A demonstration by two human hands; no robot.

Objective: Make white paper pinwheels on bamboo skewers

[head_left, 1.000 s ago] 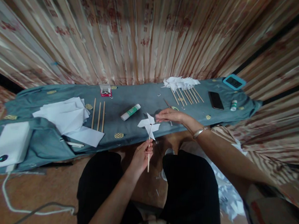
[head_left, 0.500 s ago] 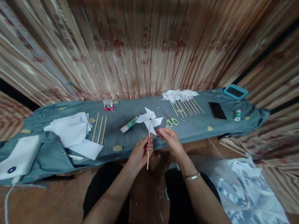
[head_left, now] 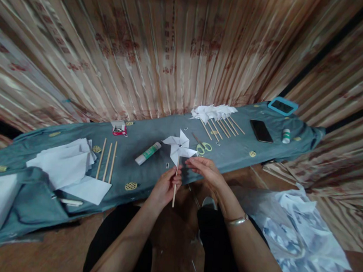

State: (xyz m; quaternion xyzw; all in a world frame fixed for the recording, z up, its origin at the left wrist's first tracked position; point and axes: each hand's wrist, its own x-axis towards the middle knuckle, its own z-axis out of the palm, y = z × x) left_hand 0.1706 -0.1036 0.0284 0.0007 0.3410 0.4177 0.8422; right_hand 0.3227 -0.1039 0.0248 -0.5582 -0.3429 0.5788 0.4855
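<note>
Over the near edge of the surface (head_left: 233, 154), the pinwheel (head_left: 180, 146) is held blades up, its stick (head_left: 174, 198) pinched below them by the left hand (head_left: 166, 186). Beside the lower right blade, the right hand (head_left: 206, 169) has its fingers bent; whether they touch or pinch it, I cannot tell. Left of the pinwheel lies the glue (head_left: 148, 153), with three loose sticks (head_left: 107, 162) and paper (head_left: 64, 165) farther left. Scissors (head_left: 204, 147) lie to its right, a row of pinwheels (head_left: 214, 112) behind them, a phone (head_left: 261, 131) farther right.
</note>
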